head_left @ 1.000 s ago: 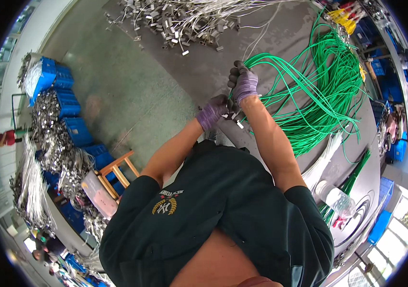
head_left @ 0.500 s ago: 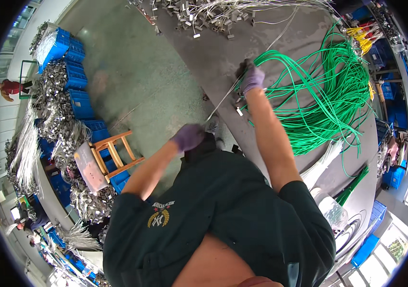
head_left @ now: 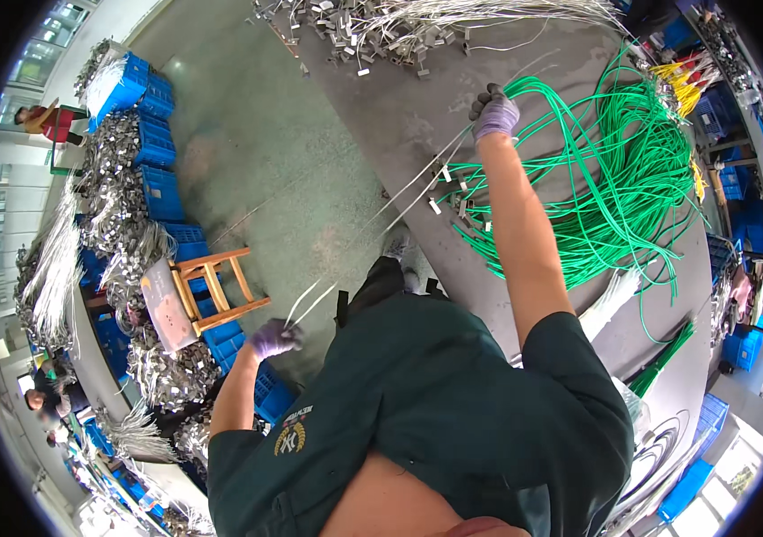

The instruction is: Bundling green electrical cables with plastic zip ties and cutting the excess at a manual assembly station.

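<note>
Two thin pale wires ran taut between the person's hands — one long diagonal line, from low at the left up to the table at the upper right. The right hand, in a purple glove, sat at the far end of that line, above the grey table top and at the edge of the heap of green cables; its fingers were curled closed on the upper ends of the wires. The left hand, also gloved in purple, was drawn down and back beside the hip, off the table and over the floor, fingers pinched together on the lower ends, with two short tips poking out past the grip.

So the wires' long axis lay along the line hand to hand. The right hand was the nearer one to the green cables and to the small metal tags lying loose on the table just beside its forearm.

Hard to make out — whether both wires passed through the right hand's grip or one merely lay under it; the glove hid the contact. The midsection of the wires thinned almost to nothing against the floor. The pile of silvery wires with metal ends at the table's far end was cut off by the picture's rim.
</note>
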A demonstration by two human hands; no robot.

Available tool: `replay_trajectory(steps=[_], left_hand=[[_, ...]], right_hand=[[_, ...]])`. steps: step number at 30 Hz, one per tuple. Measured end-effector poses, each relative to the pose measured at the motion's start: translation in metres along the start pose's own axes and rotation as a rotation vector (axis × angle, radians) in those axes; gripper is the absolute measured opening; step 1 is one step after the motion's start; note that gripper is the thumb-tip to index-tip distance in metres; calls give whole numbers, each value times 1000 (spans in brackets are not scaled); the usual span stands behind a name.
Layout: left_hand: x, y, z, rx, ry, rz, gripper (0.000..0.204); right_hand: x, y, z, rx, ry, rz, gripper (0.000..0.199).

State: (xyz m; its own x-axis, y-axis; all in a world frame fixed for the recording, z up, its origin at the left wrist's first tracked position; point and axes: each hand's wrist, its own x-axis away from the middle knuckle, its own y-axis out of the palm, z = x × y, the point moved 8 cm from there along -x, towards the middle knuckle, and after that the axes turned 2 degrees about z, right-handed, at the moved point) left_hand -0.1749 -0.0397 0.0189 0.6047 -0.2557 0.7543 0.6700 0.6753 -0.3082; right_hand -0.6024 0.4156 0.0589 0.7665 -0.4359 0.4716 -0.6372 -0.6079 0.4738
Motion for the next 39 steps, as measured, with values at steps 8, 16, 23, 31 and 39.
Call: replay_trajectory(steps=[8, 16, 23, 31, 39], left_hand=[[-39, -16, 123, 218, 420, 450, 18], [-31, -3, 153, 612, 463, 132, 39], [-63, -23, 211, 706, 253, 384, 23], [-60, -7, 182, 721, 291, 398, 28], [-59, -2, 185, 735, 218, 399, 16]], right_hand=[[73, 30, 3, -79, -159, -194, 14], [102, 19, -24, 119, -238, -386, 12], [195, 22, 13, 433, -274, -781, 19], [125, 9, -77, 292, -166, -556, 25], [129, 11, -72, 320, -162, -505, 24]])
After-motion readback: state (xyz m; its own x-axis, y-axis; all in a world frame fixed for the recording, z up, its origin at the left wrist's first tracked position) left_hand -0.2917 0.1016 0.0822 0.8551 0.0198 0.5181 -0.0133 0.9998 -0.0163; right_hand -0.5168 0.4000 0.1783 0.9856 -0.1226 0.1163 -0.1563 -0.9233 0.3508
